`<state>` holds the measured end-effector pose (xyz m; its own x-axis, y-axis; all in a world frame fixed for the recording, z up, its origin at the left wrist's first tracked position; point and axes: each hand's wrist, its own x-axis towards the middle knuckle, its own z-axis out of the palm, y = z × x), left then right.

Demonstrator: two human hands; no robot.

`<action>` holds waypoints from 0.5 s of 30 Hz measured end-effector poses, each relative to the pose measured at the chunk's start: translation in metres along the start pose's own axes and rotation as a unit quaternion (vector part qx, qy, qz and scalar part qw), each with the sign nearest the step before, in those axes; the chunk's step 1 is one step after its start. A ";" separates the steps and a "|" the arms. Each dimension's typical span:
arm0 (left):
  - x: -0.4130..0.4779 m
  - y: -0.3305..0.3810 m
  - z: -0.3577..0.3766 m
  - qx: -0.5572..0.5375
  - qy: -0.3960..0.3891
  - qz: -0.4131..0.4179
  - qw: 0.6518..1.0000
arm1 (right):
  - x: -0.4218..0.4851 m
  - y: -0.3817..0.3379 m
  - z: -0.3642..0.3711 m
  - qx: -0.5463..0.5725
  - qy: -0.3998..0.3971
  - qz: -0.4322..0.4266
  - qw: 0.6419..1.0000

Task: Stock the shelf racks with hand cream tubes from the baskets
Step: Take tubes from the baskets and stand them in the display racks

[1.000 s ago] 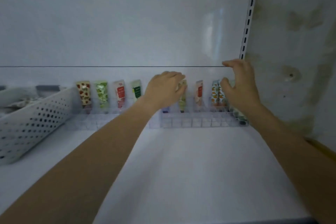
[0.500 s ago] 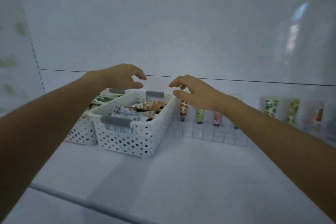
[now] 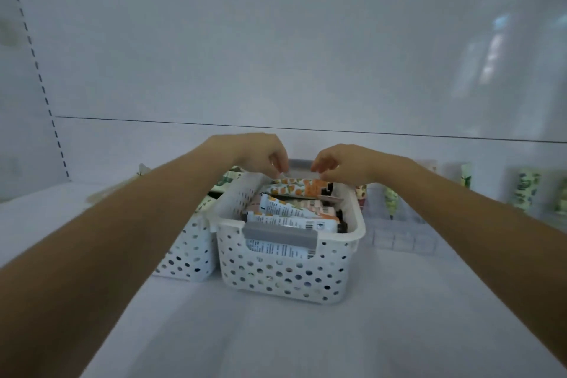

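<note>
A white perforated basket [image 3: 288, 273] with a grey handle stands in the middle of the shelf, full of hand cream tubes [image 3: 291, 215] lying flat. An orange-patterned tube [image 3: 302, 186] lies on top at the far end. My left hand [image 3: 260, 153] and my right hand [image 3: 343, 163] hang side by side over that far end, fingers bent down, tips just at the orange tube. Neither hand visibly holds anything. A clear plastic rack [image 3: 399, 233] to the right holds upright tubes [image 3: 391, 202].
A second white basket [image 3: 187, 258] with green-patterned tubes stands against the first one's left side. More green-printed tubes [image 3: 526, 190] stand in the rack at far right. The white shelf back wall rises behind, with a slotted upright [image 3: 40, 80] at left.
My view swung left from the rack to the baskets. Both hands left the rack's tubes, crossed over, and came down together onto the far end of the front basket.
</note>
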<state>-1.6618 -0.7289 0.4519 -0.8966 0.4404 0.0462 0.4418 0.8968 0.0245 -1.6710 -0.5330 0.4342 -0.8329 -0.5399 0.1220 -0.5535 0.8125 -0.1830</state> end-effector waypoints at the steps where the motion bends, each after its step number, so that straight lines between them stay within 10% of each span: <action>1: 0.005 -0.001 0.003 0.006 -0.020 0.002 1.000 | 0.004 0.002 0.001 -0.006 -0.001 0.010 1.000; 15: 0.017 -0.013 0.023 0.033 -0.046 -0.029 0.998 | 0.031 0.001 0.016 0.004 -0.044 0.071 0.996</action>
<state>-1.6836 -0.7318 0.4295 -0.9212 0.3866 -0.0447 0.3884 0.9205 -0.0419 -1.6972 -0.5527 0.4218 -0.8995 -0.4368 0.0081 -0.4295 0.8807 -0.1995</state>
